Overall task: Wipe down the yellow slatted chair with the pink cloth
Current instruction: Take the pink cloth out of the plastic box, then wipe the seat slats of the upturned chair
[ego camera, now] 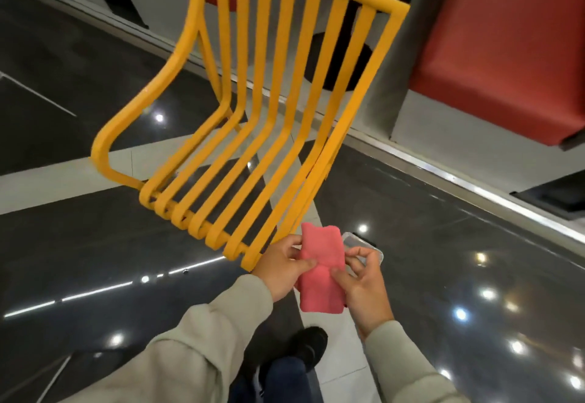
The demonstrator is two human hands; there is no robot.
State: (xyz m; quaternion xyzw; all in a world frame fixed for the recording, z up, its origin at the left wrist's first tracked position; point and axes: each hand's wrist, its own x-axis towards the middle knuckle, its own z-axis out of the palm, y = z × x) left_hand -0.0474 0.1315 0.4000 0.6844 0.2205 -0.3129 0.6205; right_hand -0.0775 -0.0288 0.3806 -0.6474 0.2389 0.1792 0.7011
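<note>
The yellow slatted chair (253, 117) fills the upper middle of the head view, its seat front curling down just above my hands. A folded pink cloth (321, 271) is held between both hands below the seat's front right corner. My left hand (281, 266) pinches the cloth's left edge with thumb and fingers. On the cloth's right edge my right hand (361, 285) grips it with thumb and fingertips. A clear plastic piece (364, 246) shows behind the right hand's fingers; whether the hand holds it I cannot tell. The cloth is not touching the chair.
A red upholstered bench seat (506, 54) stands at the upper right on a grey base. The glossy dark floor (443, 276) with pale strips reflects ceiling lights. A round dark table base (342, 63) sits behind the chair. My dark shoe (311, 345) is below the hands.
</note>
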